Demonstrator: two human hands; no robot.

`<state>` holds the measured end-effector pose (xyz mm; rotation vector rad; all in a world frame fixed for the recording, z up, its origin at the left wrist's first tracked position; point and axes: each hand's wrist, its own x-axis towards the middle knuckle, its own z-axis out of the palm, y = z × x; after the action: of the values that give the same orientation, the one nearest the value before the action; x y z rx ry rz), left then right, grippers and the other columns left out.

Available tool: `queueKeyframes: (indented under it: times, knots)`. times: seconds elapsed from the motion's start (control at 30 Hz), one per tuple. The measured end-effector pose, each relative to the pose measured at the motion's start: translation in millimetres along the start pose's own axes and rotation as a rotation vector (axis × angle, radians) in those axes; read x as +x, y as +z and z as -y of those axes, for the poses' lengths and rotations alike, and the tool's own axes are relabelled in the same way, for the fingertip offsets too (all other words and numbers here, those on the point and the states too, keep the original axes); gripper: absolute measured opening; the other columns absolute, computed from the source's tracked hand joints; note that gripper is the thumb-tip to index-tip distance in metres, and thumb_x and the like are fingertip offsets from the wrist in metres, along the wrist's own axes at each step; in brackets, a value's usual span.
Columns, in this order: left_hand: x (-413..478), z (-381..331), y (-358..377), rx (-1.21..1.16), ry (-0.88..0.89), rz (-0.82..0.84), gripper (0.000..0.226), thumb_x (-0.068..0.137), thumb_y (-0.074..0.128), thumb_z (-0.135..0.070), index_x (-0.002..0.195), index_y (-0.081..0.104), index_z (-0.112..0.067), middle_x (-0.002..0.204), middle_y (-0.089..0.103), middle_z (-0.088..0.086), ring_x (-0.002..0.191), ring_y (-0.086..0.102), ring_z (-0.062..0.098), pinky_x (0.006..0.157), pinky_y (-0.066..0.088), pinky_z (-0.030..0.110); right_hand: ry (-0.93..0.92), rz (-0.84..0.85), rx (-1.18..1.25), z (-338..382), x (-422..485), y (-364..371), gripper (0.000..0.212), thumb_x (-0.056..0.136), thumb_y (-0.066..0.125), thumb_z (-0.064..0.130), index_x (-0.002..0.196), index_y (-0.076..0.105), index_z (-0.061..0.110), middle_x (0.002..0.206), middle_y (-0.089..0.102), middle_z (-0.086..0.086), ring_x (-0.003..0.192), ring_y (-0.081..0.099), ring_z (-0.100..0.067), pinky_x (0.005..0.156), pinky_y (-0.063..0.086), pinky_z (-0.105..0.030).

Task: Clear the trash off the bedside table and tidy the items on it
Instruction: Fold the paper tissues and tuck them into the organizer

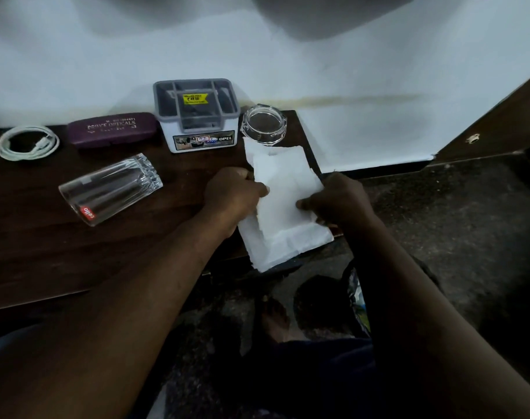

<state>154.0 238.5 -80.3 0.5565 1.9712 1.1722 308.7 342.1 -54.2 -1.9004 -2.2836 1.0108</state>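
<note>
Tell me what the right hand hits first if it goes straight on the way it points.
The right hand pinches the white tissue, so that comes first. Beyond it, the line seems to lead up-left to the clear glass dish behind the tissue, though depth is unclear.

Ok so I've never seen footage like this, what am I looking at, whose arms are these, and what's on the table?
No machine here: one camera worn on a person's head looks down at their own hands. The left hand and right hand both pinch a white paper sheet at the right end of the dark table. Also on it: a coiled white cable, a purple glasses case, a small white box, a round glass dish, and a drinking glass lying on its side.
</note>
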Motion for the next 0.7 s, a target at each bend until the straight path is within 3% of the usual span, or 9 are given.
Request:
queueKeyframes:
  times: [0.07,0.17,0.27,0.33,0.4,0.5,0.57,0.63,0.7]
  knots:
    - [-1.6,-1.4,-1.9,0.019,-0.008,-0.005,0.025,0.066,0.078,-0.032,0.083,0.078,-0.013,0.078,0.078,0.005,0.072,0.076,0.024,0.074,0.064,0.041,-0.008,0.034,0.015,5.6,-4.8,0.3,0.043,0.063,0.091,0.039,0.085,0.069,0.008,0.065,0.075,-0.009,0.066,0.076,-0.028,0.074,0.066,-0.05]
    - [-3.0,-4.8,-7.0,0.029,-0.006,-0.019,0.014,0.075,0.079,-0.027,0.079,0.076,-0.014,0.078,0.077,0.005,0.074,0.074,0.027,0.065,0.058,0.034,-0.027,0.054,0.008,7.8,-4.1,1.0,0.031,0.074,0.09,0.029,0.081,0.069,0.007,0.057,0.073,-0.007,0.056,0.074,-0.023,0.074,0.066,-0.05]
    - [-4.7,-8.4,-10.8,-0.023,-0.022,-0.038,0.01,0.082,0.076,-0.021,0.078,0.073,-0.013,0.075,0.075,0.006,0.064,0.069,0.022,0.058,0.047,0.025,-0.052,0.022,-0.009,9.1,-0.8,0.1,0.04,0.071,0.091,0.036,0.089,0.067,0.01,0.078,0.076,-0.009,0.072,0.076,-0.029,0.08,0.064,-0.05]
    - [-7.7,-12.8,-11.4,-0.155,-0.067,0.003,0.007,0.084,0.074,-0.018,0.079,0.073,-0.013,0.072,0.074,0.004,0.055,0.067,0.017,0.055,0.051,0.026,-0.065,0.017,-0.049,8.8,1.5,-1.1,0.047,0.069,0.091,0.043,0.093,0.068,0.011,0.096,0.074,-0.012,0.088,0.073,-0.031,0.084,0.063,-0.048]
    - [-10.8,-17.7,-11.5,-0.349,-0.144,0.06,0.004,0.086,0.072,-0.012,0.083,0.072,-0.01,0.071,0.072,0.003,0.05,0.066,0.014,0.056,0.056,0.027,-0.087,0.023,-0.074,8.6,3.5,-3.5,0.044,0.07,0.091,0.045,0.086,0.066,0.012,0.096,0.072,-0.013,0.091,0.07,-0.03,0.082,0.061,-0.042]
    - [-11.2,-19.2,-12.9,-0.544,-0.213,0.11,0.003,0.085,0.068,-0.01,0.085,0.071,-0.011,0.077,0.072,0.003,0.06,0.067,0.018,0.059,0.058,0.029,-0.069,0.059,-0.007,12.3,8.4,-9.4,0.045,0.075,0.087,0.05,0.073,0.061,0.014,0.086,0.066,-0.011,0.084,0.065,-0.029,0.072,0.052,-0.036]
    - [-13.6,-20.8,-14.6,-0.628,-0.228,0.157,0.008,0.084,0.064,-0.012,0.09,0.07,-0.014,0.085,0.072,0.004,0.072,0.066,0.022,0.067,0.057,0.031,-0.038,0.101,0.071,15.6,10.8,-13.2,0.05,0.077,0.083,0.059,0.073,0.061,0.014,0.09,0.065,-0.011,0.082,0.061,-0.027,0.069,0.047,-0.033]
    - [-16.5,-22.9,-16.1,-0.702,-0.238,0.21,0.017,0.086,0.061,-0.013,0.101,0.068,-0.015,0.097,0.071,0.006,0.084,0.065,0.024,0.084,0.058,0.039,-0.005,0.152,0.259,17.4,10.2,-16.3,0.051,0.078,0.083,0.06,0.083,0.067,0.011,0.101,0.072,-0.014,0.085,0.069,-0.028,0.067,0.054,-0.032]
    - [-17.9,-25.3,-18.0,-0.755,-0.236,0.234,0.016,0.088,0.06,-0.014,0.102,0.068,-0.014,0.1,0.07,0.007,0.085,0.066,0.025,0.089,0.059,0.042,0.024,0.19,0.427,17.8,7.1,-19.3,0.038,0.083,0.085,0.045,0.088,0.069,0.011,0.104,0.075,-0.014,0.084,0.076,-0.023,0.061,0.06,-0.028]
